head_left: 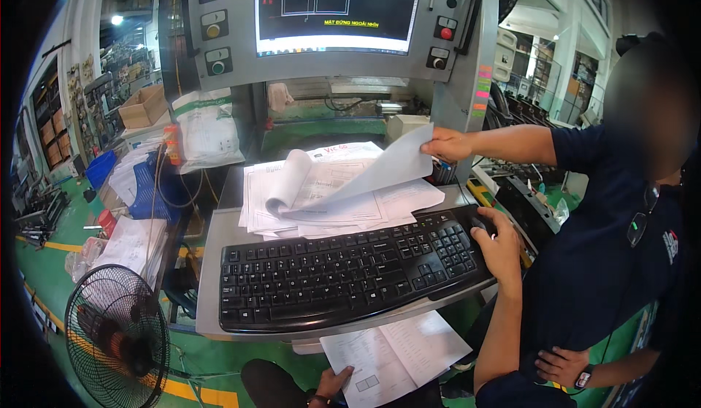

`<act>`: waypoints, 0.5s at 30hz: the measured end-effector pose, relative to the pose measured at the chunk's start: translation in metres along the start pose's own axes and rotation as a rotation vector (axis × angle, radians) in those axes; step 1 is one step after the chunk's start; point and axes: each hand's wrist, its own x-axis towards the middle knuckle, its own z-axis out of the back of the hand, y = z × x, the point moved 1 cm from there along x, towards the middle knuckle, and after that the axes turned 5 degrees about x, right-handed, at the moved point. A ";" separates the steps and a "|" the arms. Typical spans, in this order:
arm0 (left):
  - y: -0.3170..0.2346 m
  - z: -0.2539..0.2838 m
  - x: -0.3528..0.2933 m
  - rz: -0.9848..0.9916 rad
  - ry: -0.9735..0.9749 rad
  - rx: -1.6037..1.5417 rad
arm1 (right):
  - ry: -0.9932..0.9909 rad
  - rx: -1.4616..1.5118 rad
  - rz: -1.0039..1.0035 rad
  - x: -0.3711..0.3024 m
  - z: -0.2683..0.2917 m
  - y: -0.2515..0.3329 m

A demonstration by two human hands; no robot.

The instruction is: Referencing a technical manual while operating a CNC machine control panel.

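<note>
An open notebook [409,349] with writing and a small boxed sketch lies over my lap. At its left edge, my left hand [336,383] grips the page side, with the fingers partly hidden beneath. My right hand [501,247] is curled over a black computer mouse [478,225] at the right end of the black keyboard [328,276]. Behind the keyboard rests a pile of printed drawings [343,181]. A co-worker's hand [447,145] at the right holds up the corner of a curling top sheet [387,167]. Above, the screen [336,6] displays a line drawing on black.
The co-worker in a dark shirt stands close on my right, other hand [562,368] at the waist. A black fan [117,338] is at the lower left, near stacked papers [131,243]. A white bag [208,130] hangs left of the console. Buttons [446,33] flank the screen.
</note>
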 end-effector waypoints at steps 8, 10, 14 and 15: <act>-0.018 -0.002 -0.002 0.028 0.022 0.014 | -0.003 -0.026 0.031 -0.001 0.007 0.000; -0.016 0.002 -0.007 0.030 0.010 -0.035 | 0.015 -0.011 0.056 0.001 -0.001 0.000; -0.014 0.001 -0.008 0.045 -0.004 -0.037 | 0.093 -0.015 -0.051 0.001 0.001 0.011; -0.012 -0.001 -0.003 0.036 0.004 -0.066 | 0.088 -0.028 -0.067 0.001 0.005 0.014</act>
